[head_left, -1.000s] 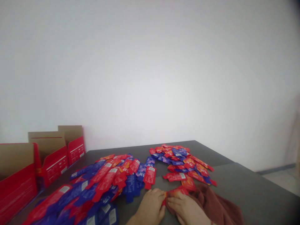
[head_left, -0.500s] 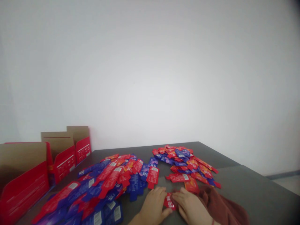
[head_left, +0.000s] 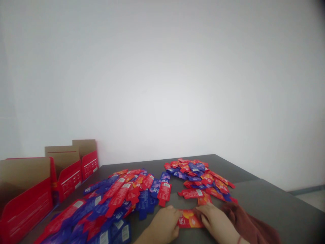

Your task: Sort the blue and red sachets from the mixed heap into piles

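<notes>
A flat red sachet (head_left: 189, 219) with orange print and white lettering lies level between my two hands, low over the dark table. My left hand (head_left: 164, 224) has its fingers closed on the sachet's left end, thumb toward me. At the other end, the fingers of my right hand (head_left: 215, 222) press on its right edge. A brown cloth (head_left: 250, 225) lies bunched beside and behind my right hand; whether that hand touches it, I cannot tell. Just beyond my right fingers sits an orange-red sachet (head_left: 203, 199), partly covered by the hand.
To the left spreads a large heap of red and blue sachets (head_left: 118, 196). A smaller mixed pile (head_left: 195, 171) lies farther back on the dark table (head_left: 274, 203). Open red cardboard boxes (head_left: 67, 181) stand in a row along the left edge. A white wall rises behind.
My hands have moved apart, so more of the sachet shows between them, with its orange print now visible. My right hand and the brown cloth have shifted a little to the right.
</notes>
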Available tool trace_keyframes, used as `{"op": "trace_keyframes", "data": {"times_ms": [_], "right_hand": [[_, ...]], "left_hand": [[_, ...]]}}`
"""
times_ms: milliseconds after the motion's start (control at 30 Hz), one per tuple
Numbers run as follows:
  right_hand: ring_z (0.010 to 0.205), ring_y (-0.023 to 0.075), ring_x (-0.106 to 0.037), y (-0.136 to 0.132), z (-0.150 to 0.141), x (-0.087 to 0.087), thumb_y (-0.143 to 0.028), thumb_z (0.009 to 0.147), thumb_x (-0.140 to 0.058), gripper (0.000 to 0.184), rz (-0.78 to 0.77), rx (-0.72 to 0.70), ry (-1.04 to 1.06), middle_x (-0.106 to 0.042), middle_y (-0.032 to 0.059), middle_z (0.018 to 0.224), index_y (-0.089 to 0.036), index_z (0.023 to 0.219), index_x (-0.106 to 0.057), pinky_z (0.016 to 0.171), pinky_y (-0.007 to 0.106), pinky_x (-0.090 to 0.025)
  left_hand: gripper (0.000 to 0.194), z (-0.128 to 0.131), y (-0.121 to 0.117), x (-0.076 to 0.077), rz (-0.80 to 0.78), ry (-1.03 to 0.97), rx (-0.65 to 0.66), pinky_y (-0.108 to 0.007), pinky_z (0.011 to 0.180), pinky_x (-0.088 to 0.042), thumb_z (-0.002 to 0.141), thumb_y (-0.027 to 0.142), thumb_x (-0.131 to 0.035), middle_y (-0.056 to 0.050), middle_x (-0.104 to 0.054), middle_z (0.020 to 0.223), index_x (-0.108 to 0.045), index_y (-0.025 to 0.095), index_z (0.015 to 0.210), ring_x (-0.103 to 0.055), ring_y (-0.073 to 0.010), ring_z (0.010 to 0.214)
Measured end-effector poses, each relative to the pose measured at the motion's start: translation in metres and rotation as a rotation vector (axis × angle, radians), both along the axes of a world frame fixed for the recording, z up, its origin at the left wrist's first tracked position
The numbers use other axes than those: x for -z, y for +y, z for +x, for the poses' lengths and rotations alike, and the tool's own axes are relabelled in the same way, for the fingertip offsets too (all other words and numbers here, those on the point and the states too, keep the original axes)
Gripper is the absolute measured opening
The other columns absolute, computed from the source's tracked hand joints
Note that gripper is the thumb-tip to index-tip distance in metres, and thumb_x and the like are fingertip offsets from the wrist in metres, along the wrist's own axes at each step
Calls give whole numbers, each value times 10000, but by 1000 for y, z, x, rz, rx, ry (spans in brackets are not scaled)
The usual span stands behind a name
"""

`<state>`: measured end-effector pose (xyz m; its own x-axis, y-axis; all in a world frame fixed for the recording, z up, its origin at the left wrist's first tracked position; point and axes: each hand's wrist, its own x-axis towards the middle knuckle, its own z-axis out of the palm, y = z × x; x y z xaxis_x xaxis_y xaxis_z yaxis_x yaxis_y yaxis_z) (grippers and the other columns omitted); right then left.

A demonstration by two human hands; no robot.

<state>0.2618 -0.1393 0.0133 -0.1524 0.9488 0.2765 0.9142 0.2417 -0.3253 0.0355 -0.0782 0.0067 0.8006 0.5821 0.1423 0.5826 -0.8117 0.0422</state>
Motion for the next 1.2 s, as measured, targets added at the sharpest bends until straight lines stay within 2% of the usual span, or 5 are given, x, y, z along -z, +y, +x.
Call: {"op": "trace_keyframes", "data": {"times_ms": [367,533,767,933,1200], "right_hand": [[972,230,-638,7,14,3,-197,899,-349,362,65,110,20,-714,88,1015,-207,988,-700,873,357,-465],[1000,229,-644,10,15,8,-210,920,-334,378,114,98,-27,-721,83,1048,-218,996,-704,899,368,-474],[1148,244,-583,15,47,10,-275,929,-350,400,280,165,-66,-670,96,1209,-202,1162,-666,1005,399,-429],[1142,233,-593,16,45,14,-256,912,-365,408,269,138,-47,-672,92,1211,-202,1186,-662,1009,394,-435],[1138,237,-598,17,35,16,-241,894,-404,383,273,52,-25,-678,84,1203,-220,1160,-679,1027,412,-426]], "left_hand": [[624,2,7,24,8,-155,51,-383,976,-437,819,381,-626,-112,-577,1263,-418,175,1371,-536,-275,1127],[341,22,1,11,102,36,84,-364,740,-517,859,245,-512,-120,-674,963,-562,136,1177,-632,-271,865],[301,29,17,-14,-78,-128,-77,-303,786,-495,795,122,-490,-49,-696,962,-643,197,1044,-644,-217,887],[477,18,14,-16,-67,-32,152,-347,813,-498,706,444,-712,-73,-660,1041,-626,204,1110,-604,-276,950],[160,35,10,-11,67,42,57,-358,774,-485,858,216,-531,-91,-683,930,-625,165,977,-636,-258,853]]}}
